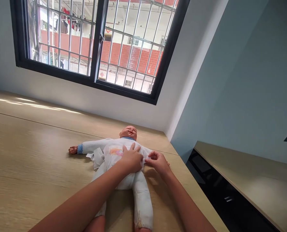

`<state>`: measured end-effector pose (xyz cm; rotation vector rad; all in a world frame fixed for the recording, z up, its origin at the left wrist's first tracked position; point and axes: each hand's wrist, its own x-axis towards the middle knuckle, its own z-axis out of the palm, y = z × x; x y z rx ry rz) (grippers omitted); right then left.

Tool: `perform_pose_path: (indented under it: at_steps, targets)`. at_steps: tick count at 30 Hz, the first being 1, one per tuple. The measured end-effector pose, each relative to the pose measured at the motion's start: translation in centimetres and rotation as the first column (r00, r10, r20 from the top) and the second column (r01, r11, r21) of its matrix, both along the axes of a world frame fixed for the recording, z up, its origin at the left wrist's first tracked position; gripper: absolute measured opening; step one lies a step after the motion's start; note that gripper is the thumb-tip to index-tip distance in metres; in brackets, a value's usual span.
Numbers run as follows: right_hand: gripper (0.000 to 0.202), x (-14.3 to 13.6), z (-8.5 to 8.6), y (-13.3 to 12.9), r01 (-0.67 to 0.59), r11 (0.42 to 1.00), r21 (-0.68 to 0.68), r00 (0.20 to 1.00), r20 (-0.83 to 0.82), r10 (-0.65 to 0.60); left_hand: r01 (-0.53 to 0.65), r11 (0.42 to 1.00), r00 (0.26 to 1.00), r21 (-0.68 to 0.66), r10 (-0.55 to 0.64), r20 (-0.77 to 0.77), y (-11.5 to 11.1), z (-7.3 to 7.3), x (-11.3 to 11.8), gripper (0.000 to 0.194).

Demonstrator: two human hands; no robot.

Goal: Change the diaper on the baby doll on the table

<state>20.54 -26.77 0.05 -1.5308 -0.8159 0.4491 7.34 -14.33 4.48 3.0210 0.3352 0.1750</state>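
Observation:
A baby doll (141, 196) in a white suit with blue cuffs and collar lies on its back on the wooden table, head toward the window. Around its middle is a white diaper (107, 158) with a coloured print on the front. On the left of the picture, the diaper's side flap (98, 157) sticks out crumpled. My left hand (133, 158) rests on the diaper's front with fingers spread. Beside it, my right hand (159, 163) pinches the diaper's side tab near the doll's waist; the tab is mostly hidden by my fingers.
The wooden table (37, 161) runs up to the wall below a barred window (95, 48). Its right edge passes close to my right arm. Beyond a gap stands another wooden surface (252, 174) with a black front.

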Motion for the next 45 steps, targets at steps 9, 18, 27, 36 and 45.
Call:
perform_pose_path:
  at_steps: [9,18,27,36,45]
  targets:
    - [0.023,-2.3,0.3,1.5,0.03,0.996,0.081,0.988,-0.155,-0.017,0.009,1.0,0.998,-0.003,-0.009,0.061,-0.2,-0.1,0.2,0.04]
    - [0.032,-3.5,0.1,2.5,0.128,0.988,0.08,0.973,-0.205,-0.11,-0.021,1.0,0.998,0.01,0.02,0.06,-0.1,-0.2,0.3,0.042]
    - [0.023,-3.6,-0.7,2.7,0.059,0.988,0.144,0.94,-0.34,-0.007,-0.03,0.999,0.997,-0.036,0.032,0.066,-0.2,0.2,0.2,0.043]
    - [0.032,-2.6,-1.6,2.4,-0.126,0.967,0.221,0.94,-0.284,0.187,-0.019,0.975,0.993,-0.222,0.045,0.113,0.3,1.9,-1.3,0.048]
    - [0.031,-2.7,-1.3,2.0,0.027,0.984,0.178,0.999,-0.029,-0.022,0.062,0.855,0.906,-0.515,0.169,0.389,8.8,2.9,-4.0,0.024]
